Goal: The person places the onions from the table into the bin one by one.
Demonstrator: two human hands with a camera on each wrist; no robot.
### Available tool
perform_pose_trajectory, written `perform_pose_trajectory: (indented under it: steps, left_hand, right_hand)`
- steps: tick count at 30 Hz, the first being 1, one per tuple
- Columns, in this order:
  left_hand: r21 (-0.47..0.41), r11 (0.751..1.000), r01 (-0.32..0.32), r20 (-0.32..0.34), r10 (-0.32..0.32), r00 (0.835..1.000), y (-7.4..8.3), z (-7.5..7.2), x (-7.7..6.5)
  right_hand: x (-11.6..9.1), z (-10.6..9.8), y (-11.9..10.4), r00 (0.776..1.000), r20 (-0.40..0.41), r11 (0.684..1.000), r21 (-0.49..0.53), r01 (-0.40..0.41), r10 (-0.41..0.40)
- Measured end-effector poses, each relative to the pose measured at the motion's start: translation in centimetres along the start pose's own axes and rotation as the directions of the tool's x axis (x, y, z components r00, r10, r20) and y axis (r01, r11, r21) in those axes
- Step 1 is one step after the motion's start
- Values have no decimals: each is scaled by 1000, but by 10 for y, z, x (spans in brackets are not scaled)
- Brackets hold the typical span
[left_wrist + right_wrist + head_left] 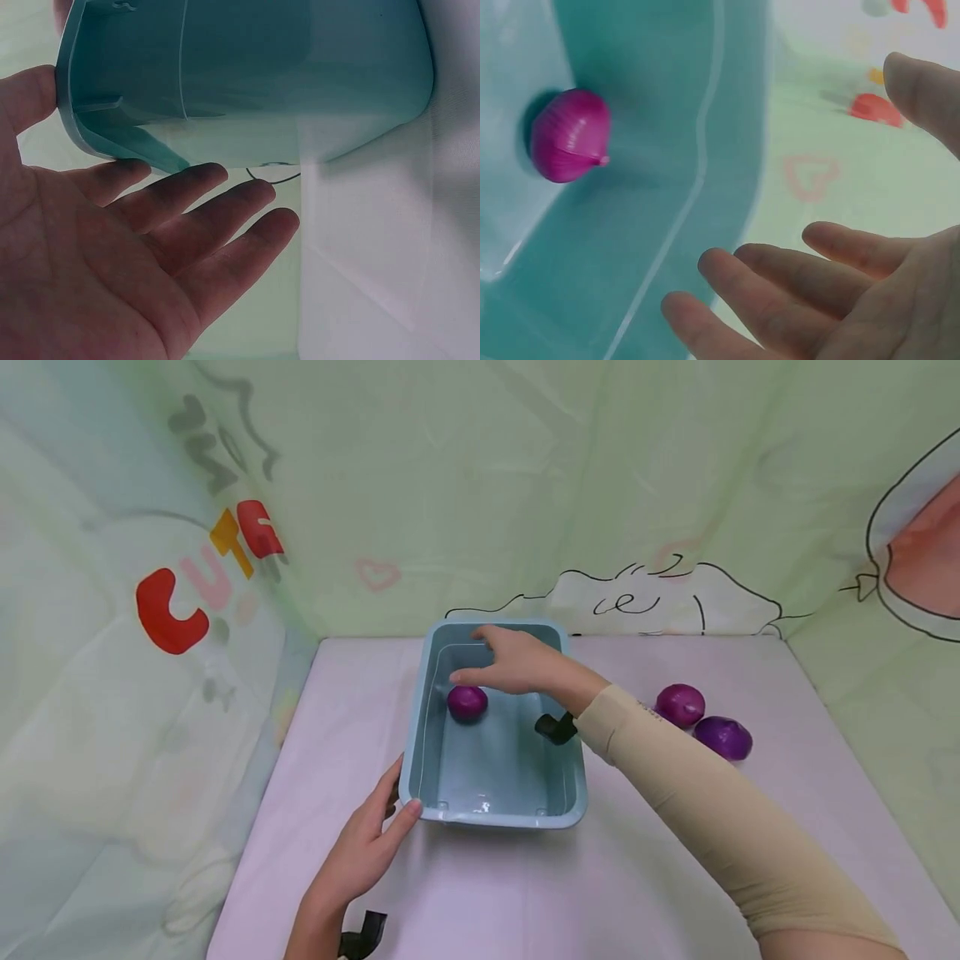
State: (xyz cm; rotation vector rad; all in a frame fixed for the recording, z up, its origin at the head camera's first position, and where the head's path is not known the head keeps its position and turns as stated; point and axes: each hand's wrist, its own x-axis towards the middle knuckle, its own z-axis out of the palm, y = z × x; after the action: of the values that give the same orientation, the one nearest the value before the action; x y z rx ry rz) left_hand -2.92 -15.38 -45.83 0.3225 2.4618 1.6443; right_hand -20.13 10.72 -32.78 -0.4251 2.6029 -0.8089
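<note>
A light blue plastic basin [491,814] stands on the table, with one red onion [467,703] lying inside it. My right hand [517,662] is over the far part of the basin, fingers spread and holding nothing; the onion [570,136] lies apart from the fingertips in the right wrist view. At the basin's near left corner, my left hand [367,843] touches the rim with its thumb. Its other fingers [225,225] extend loosely along the outside of the basin wall [247,60]. Two more purple onions, one redder [680,705] and one darker [723,738], lie right of the basin.
A white cloth covers the table [360,693]. Printed fabric [450,493] hangs behind it and along both sides, close to the basin's far end. The beige right sleeve [712,810] crosses in front of the two onions. Black straps [557,727] show at the wrists.
</note>
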Motion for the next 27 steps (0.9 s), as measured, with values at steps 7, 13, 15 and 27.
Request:
perform_pose_trajectory:
  steps: [7,13,15,27]
  left_hand:
    - [21,1000,9,-8,-9,1000,1,1,0]
    - [21,1000,22,-11,-22,1000,2,2,-1]
    - [16,1000,26,-10,-25,1000,2,2,-2]
    - [30,999,30,-7,-29,1000,0,3,-1]
  right_hand:
    - [-30,-21,4,996,-59,996,63,67,-64]
    - [-53,-34,7,992,-99,992,90,90,-81]
    - [-60,-37,10,989,-112,990,99,102,-91]
    - [-103,-51,34,980,-183,975,188,114,-80]
